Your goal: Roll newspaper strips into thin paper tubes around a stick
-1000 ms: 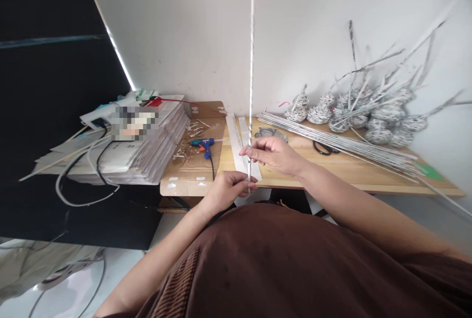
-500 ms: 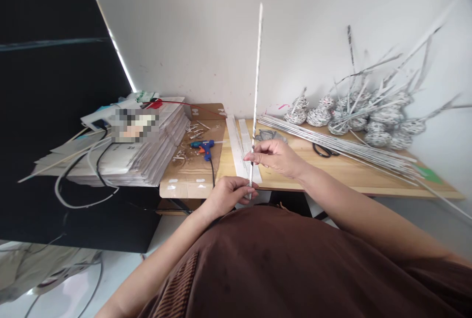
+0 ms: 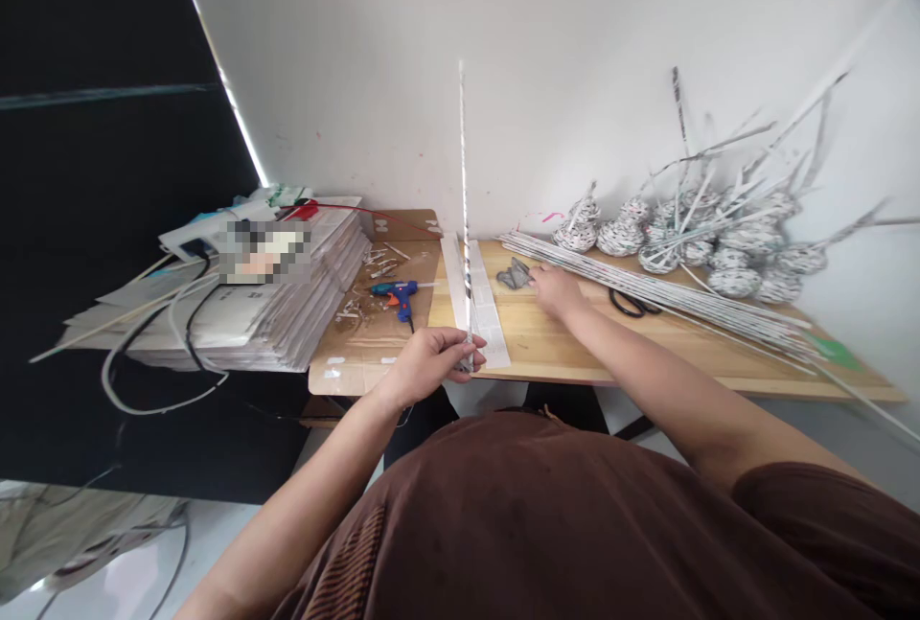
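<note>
My left hand (image 3: 435, 366) pinches the lower end of a long rolled-paper stick (image 3: 466, 198). The stick stands nearly upright, its printed white length reaching up in front of the wall. Out over the table, my right hand (image 3: 557, 292) has its fingers closed on the right side of a crumpled grey cloth (image 3: 513, 275); its fingertips are partly hidden. Under and behind the stick lie flat strips of printed paper (image 3: 493, 323).
Left of the strips, a blue glue gun (image 3: 403, 299) lies on cardboard (image 3: 345, 361) among paper scraps. A tall paper stack (image 3: 287, 313) stands further left. To the right are bundled paper sticks (image 3: 661, 285), black-handled scissors (image 3: 627, 304) and several woven paper gourd shapes (image 3: 622, 232).
My right hand has let go of the paper stick and moved forward and right to the grey cloth. My left hand and the stick have shifted slightly left.
</note>
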### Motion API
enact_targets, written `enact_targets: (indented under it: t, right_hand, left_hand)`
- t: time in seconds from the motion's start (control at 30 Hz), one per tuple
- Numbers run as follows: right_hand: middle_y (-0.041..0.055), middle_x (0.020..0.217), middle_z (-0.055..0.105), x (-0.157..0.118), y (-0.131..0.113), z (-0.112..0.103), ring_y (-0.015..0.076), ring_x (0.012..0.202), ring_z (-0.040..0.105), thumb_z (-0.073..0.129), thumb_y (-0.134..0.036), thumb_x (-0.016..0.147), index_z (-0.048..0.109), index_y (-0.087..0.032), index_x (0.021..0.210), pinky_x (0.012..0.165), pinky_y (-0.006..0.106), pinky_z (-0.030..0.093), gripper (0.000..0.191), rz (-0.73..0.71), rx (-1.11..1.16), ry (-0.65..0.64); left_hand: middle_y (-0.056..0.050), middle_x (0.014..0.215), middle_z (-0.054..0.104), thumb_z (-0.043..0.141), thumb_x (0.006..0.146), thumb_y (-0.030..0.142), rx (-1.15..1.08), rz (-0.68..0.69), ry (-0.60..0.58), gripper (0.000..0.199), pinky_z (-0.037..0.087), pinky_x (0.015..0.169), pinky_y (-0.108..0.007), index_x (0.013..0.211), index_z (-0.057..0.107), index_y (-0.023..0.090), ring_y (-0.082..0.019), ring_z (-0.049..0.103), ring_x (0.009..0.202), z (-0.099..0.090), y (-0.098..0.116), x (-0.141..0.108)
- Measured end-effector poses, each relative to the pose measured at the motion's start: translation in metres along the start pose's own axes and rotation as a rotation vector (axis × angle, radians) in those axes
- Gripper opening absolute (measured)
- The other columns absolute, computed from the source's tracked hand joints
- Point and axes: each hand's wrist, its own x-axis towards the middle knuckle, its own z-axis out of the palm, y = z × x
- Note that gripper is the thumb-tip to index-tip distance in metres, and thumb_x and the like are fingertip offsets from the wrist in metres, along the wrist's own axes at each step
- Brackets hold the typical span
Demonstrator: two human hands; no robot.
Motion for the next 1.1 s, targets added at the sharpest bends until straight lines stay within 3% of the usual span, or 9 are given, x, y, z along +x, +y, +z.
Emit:
enact_targets:
  t: [0.17, 0.37, 0.47, 0.57, 0.77, 0.83, 0.93, 1.0, 1.1]
  right_hand:
    - [0.0163, 0.107, 0.068, 0.007, 0.003, 0.007, 0.026, 0.098, 0.061, 0.032, -0.029, 0.099, 0.061, -0.013, 0.112, 0.081, 0.033, 0.04, 0.036, -0.005, -0.03, 0.009]
    - [0.0197, 0.108, 0.067, 0.013, 0.008, 0.008, 0.0308, 0.098, 0.062, 0.035, -0.055, 0.095, 0.061, -0.011, 0.112, 0.079, 0.035, 0.042, 0.055, 0.044, -0.053, 0.002]
    - [0.0222, 0.118, 0.063, 0.009, 0.011, 0.013, 0.0306, 0.106, 0.059, 0.041, -0.048, 0.095, 0.056, -0.008, 0.12, 0.084, 0.034, 0.04, 0.049, 0.035, -0.061, -0.02]
    - [0.0189, 0.107, 0.068, 0.008, 0.015, 0.015, 0.0281, 0.099, 0.062, 0.037, -0.04, 0.097, 0.062, -0.012, 0.113, 0.081, 0.033, 0.041, 0.04, 0.045, -0.07, -0.061]
    - [0.0175, 0.09, 0.071, 0.015, 0.014, 0.001, 0.0318, 0.09, 0.065, 0.032, -0.065, 0.091, 0.07, -0.014, 0.094, 0.075, 0.037, 0.043, 0.063, 0.165, -0.05, -0.001]
    - [0.0173, 0.09, 0.071, 0.016, 0.005, -0.013, 0.0329, 0.092, 0.064, 0.04, -0.065, 0.088, 0.068, -0.013, 0.106, 0.078, 0.039, 0.044, 0.062, 0.158, 0.057, 0.114]
    - [0.0111, 0.094, 0.071, 0.015, -0.014, -0.04, 0.0262, 0.09, 0.063, 0.051, -0.054, 0.088, 0.058, -0.016, 0.128, 0.081, 0.038, 0.045, 0.056, -0.04, 0.48, 0.202]
    - [0.0098, 0.101, 0.07, 0.014, -0.028, -0.057, 0.0219, 0.089, 0.063, 0.047, -0.056, 0.09, 0.067, -0.019, 0.116, 0.073, 0.033, 0.047, 0.05, -0.148, 0.879, 0.008]
    - [0.0082, 0.105, 0.069, 0.013, -0.04, -0.072, 0.0166, 0.08, 0.059, 0.06, -0.055, 0.083, 0.074, -0.02, 0.101, 0.065, 0.028, 0.045, 0.042, -0.24, 1.176, -0.283]
  left_hand:
    - [-0.012, 0.09, 0.071, 0.069, 0.076, 0.043, -0.052, -0.004, -0.009, 0.035, 0.059, 0.066, -0.027, 0.092, 0.073, 0.013, -0.016, 0.067, 0.078, -0.001, 0.006, 0.011]
    - [-0.01, 0.085, 0.071, 0.07, 0.077, 0.042, -0.046, 0.019, -0.013, 0.034, 0.059, 0.067, -0.026, 0.093, 0.072, 0.012, -0.016, 0.067, 0.078, -0.008, 0.02, 0.024]
    - [-0.01, 0.085, 0.071, 0.07, 0.077, 0.041, -0.057, 0.029, -0.01, 0.033, 0.058, 0.065, -0.026, 0.094, 0.072, 0.012, -0.016, 0.068, 0.079, -0.012, 0.022, 0.031]
    - [-0.01, 0.086, 0.071, 0.07, 0.077, 0.039, -0.076, 0.023, -0.006, 0.032, 0.059, 0.065, -0.025, 0.096, 0.071, 0.013, -0.017, 0.068, 0.08, -0.015, 0.02, 0.04]
    - [-0.01, 0.086, 0.071, 0.069, 0.079, 0.037, -0.086, -0.006, -0.001, 0.032, 0.059, 0.066, -0.025, 0.098, 0.069, 0.012, -0.016, 0.068, 0.079, -0.016, 0.022, 0.06]
    - [-0.01, 0.089, 0.071, 0.068, 0.08, 0.037, -0.063, -0.016, -0.016, 0.032, 0.059, 0.067, -0.026, 0.1, 0.069, 0.012, -0.015, 0.068, 0.077, -0.016, 0.024, 0.067]
    - [-0.009, 0.089, 0.071, 0.067, 0.081, 0.037, -0.035, -0.015, -0.053, 0.033, 0.059, 0.07, -0.026, 0.101, 0.069, 0.011, -0.014, 0.068, 0.076, -0.015, 0.029, 0.076]
    - [-0.009, 0.089, 0.071, 0.066, 0.082, 0.038, -0.022, -0.005, -0.091, 0.033, 0.059, 0.072, -0.028, 0.101, 0.069, 0.011, -0.014, 0.068, 0.077, -0.012, 0.03, 0.082]
    - [-0.008, 0.089, 0.071, 0.066, 0.081, 0.04, 0.001, 0.011, -0.154, 0.035, 0.058, 0.072, -0.028, 0.102, 0.069, 0.012, -0.015, 0.067, 0.081, -0.006, 0.03, 0.092]
